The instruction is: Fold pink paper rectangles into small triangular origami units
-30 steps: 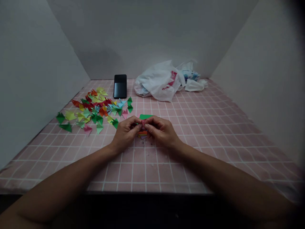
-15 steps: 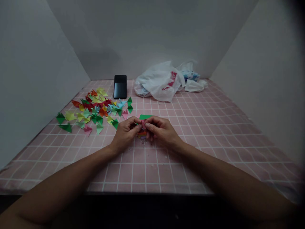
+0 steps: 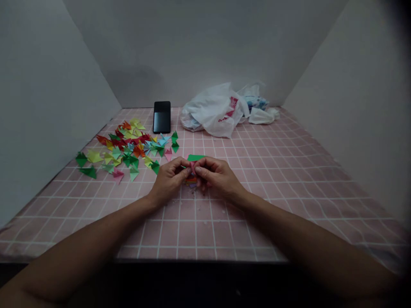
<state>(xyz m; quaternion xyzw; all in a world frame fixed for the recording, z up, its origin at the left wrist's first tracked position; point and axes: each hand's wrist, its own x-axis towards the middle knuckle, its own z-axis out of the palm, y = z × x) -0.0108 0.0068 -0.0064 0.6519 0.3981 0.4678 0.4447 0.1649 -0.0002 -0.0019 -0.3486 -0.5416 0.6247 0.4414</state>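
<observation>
A small piece of folded pink paper [image 3: 192, 166] is pinched between my two hands, mostly covered by the fingertips. My left hand [image 3: 171, 177] grips its left side with thumb and forefinger. From the other side, my right hand [image 3: 216, 174] holds it the same way, its lower fingers curled underneath. Just beyond and below the hands lies a stack of coloured paper, with a green sheet [image 3: 195, 158] showing at the back and orange paper [image 3: 191, 180] at the front. The rest of the stack is hidden by my hands.
Left of my hands spreads a pile of folded paper pieces [image 3: 130, 158] in several colours. A black phone [image 3: 162, 117] leans or lies behind it. White plastic bags [image 3: 212, 109] sit at the back wall. Tiny paper scraps [image 3: 205, 222] dot the pink checked tablecloth [image 3: 272, 192].
The pink paper between my fingertips looks narrower and turned slightly. Both hands keep nearly the same place and grip.
</observation>
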